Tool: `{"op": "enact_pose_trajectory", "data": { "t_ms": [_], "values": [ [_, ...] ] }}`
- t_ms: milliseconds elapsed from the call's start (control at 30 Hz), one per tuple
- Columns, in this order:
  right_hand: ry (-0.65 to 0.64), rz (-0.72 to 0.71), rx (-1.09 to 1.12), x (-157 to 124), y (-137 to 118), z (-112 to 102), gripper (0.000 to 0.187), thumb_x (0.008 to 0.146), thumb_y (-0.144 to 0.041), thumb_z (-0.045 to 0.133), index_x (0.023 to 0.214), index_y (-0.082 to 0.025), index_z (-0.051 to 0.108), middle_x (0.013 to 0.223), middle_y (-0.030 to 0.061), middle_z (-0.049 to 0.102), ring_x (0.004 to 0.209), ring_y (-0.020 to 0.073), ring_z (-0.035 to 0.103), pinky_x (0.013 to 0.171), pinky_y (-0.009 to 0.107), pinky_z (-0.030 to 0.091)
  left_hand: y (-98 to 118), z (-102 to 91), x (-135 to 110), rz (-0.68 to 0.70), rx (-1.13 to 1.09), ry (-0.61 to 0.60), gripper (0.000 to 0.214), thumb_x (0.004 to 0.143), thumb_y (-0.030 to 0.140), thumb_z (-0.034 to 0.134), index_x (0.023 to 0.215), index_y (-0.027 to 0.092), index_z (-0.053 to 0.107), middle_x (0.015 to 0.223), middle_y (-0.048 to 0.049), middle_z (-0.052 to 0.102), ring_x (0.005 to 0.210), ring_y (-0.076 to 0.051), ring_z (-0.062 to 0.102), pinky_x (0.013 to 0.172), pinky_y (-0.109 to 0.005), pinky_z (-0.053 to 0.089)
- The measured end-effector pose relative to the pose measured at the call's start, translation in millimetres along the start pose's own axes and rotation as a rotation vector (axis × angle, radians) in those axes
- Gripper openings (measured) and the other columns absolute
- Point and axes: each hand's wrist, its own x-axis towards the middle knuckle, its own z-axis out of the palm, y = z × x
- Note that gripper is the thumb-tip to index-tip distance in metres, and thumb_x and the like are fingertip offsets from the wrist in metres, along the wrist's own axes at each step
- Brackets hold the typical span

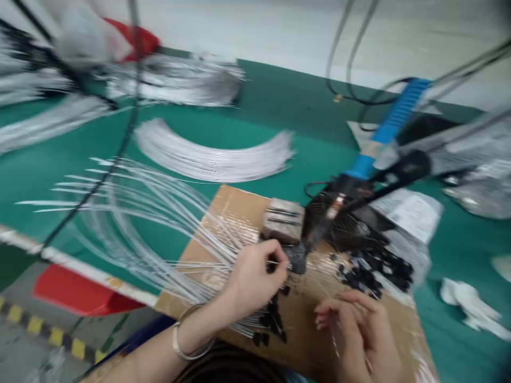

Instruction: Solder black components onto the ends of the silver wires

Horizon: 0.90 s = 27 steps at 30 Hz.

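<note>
My left hand [255,274] is closed in a pinch on a thin white wire, its end held by a small black part near a block fixture [284,220] on a cardboard board [235,205]. A fan of white wires [139,202] spreads leftward from that hand. Black connectors [273,322] lie below the hand. My right hand [357,330] hovers over the board's near right side, fingers curled; a thin wire seems to run through them. A blue-handled soldering iron [393,122] slants down toward the fixture.
A curved bundle of white wires [211,154] lies on the green mat [279,106], with more bundles [179,80] at the back left. A pile of black parts [375,268] sits right of the fixture, by a plastic bag [415,213]. Black cables hang overhead.
</note>
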Motion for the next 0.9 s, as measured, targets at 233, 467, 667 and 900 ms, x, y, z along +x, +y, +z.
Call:
{"op": "enact_pose_trajectory", "data": {
  "t_ms": [233,467,667,900],
  "values": [
    [-0.145,0.031,-0.078,7.6,-9.7,9.4,0.039,0.108,-0.045,0.045,0.076,-0.023,0.05,0.067,-0.0007,0.056,0.061,0.0155,0.054,0.053,0.027,0.036,7.3,-4.2,2.2,-0.053,-0.097,-0.038,0.013,0.089,0.024,0.063,0.078,0.018,0.062,0.087,-0.0034,0.073,0.074,-0.016,0.062,0.067,-0.026,0.047],
    [-0.327,0.093,-0.042,10.8,-22.7,6.3,0.045,0.111,-0.045,0.038,0.075,-0.022,0.052,0.066,-0.0022,0.052,0.059,0.0132,0.049,0.058,0.028,0.036,12.4,-2.1,1.0,-0.068,-0.085,-0.014,0.012,0.088,0.023,0.065,0.076,0.019,0.064,0.088,-0.004,0.076,0.082,-0.019,0.069,0.069,-0.027,0.051],
    [-0.294,0.05,-0.001,11.7,-25.6,14.0,0.033,0.108,-0.041,0.049,0.081,-0.023,0.052,0.065,-0.0037,0.052,0.056,0.012,0.046,0.054,0.027,0.034,17.4,-0.1,2.8,-0.048,-0.036,0.008,0.013,0.089,0.021,0.065,0.076,0.019,0.065,0.087,-0.0012,0.076,0.069,-0.013,0.063,0.059,-0.022,0.046],
    [-0.261,-0.032,-0.027,13.5,-22.4,21.2,0.024,0.107,-0.03,0.049,0.085,-0.023,0.053,0.069,-0.0037,0.052,0.06,0.0124,0.049,0.059,0.026,0.04,21.0,-0.5,2.6,-0.018,-0.083,0.017,0.011,0.088,0.017,0.066,0.077,0.019,0.065,0.085,-0.0003,0.074,0.074,-0.012,0.067,0.065,-0.019,0.05]
  ]
}}
